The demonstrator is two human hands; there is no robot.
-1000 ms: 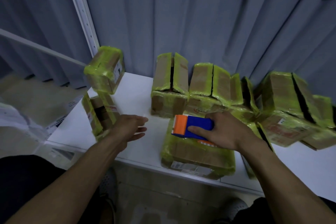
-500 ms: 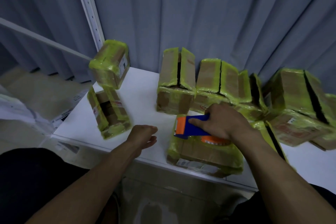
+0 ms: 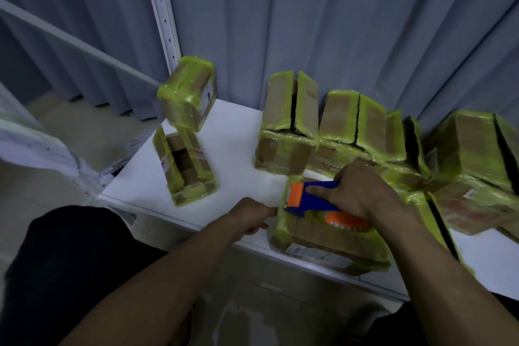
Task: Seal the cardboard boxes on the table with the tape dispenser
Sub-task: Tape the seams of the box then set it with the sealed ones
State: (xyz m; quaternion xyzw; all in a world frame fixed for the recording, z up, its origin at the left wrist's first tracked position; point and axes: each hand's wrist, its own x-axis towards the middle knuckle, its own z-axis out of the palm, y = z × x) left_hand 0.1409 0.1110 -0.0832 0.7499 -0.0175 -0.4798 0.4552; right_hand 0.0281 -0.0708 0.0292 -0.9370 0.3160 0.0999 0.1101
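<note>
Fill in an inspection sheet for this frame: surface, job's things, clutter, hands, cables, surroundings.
Surface: white table, boxes along its back and left.
Job's things: tape dispenser on the near box; back-row boxes gape at their top seams; stacked boxes at left.
Clutter: pale sheets left of the table, blurred.
Hands: right hand grips the dispenser; left hand, fingers curled, at the near box's left edge, hold unclear.
Cables: nothing seen.
Surroundings: grey curtain, white slotted post.
</note>
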